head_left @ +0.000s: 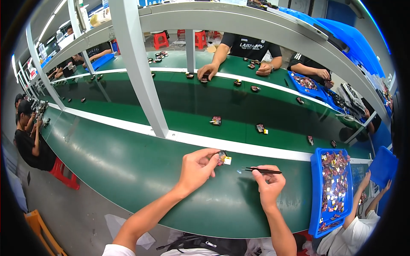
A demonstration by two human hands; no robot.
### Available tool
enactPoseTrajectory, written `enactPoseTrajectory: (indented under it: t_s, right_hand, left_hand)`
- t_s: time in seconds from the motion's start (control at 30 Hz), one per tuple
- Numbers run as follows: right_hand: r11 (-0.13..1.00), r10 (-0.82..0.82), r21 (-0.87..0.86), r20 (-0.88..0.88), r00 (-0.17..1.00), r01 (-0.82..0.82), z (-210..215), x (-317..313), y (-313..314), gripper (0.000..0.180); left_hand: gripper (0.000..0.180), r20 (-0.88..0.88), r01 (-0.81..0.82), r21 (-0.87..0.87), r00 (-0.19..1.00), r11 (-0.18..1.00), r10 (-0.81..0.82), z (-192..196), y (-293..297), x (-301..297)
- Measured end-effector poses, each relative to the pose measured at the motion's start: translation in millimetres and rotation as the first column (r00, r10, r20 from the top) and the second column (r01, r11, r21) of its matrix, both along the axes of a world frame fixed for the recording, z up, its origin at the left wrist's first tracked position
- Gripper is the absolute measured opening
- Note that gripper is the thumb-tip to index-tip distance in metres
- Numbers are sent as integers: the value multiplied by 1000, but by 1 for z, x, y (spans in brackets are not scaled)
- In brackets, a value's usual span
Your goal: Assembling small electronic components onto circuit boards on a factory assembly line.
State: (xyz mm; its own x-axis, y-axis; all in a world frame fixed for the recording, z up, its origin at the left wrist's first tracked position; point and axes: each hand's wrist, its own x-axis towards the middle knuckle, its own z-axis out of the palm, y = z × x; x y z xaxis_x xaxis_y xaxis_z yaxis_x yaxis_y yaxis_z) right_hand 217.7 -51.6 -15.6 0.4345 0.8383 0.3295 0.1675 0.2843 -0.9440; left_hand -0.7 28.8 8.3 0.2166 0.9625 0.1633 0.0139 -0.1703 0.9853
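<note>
My left hand [197, 170] pinches a small black and red electronic part [221, 158] with a white and yellow tab, just above the green worktop near the white rail. The fingertips partly cover the part. To its right, my right hand [270, 184] grips a pair of black tweezers [267, 171] between thumb and fingers. The tweezers lie nearly level, with their tips pointing left toward the part but apart from it. A tiny pale blue scrap [239, 171] shows just below the tips; whether it touches them I cannot tell.
On the right stands a blue tray [316, 192] full of small red and black parts. Beyond the white rail [230, 146], a green conveyor belt [192, 123] carries several similar parts. A grey upright post [141, 68] rises left of centre. Co-workers sit across the belt and at both sides.
</note>
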Motion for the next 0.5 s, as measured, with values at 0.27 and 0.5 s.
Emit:
enactPoseTrajectory:
  t_s: [0.27, 0.5]
  right_hand:
    - [985, -104, 154, 148, 983, 81, -10, 3, 7, 17]
    - [940, -164, 341, 476, 864, -10, -19, 12, 13, 25]
  left_hand:
    - [16, -119, -69, 256, 988, 964, 102, -27, 1, 3]
    - [16, -101, -91, 156, 989, 984, 108, -40, -3, 9]
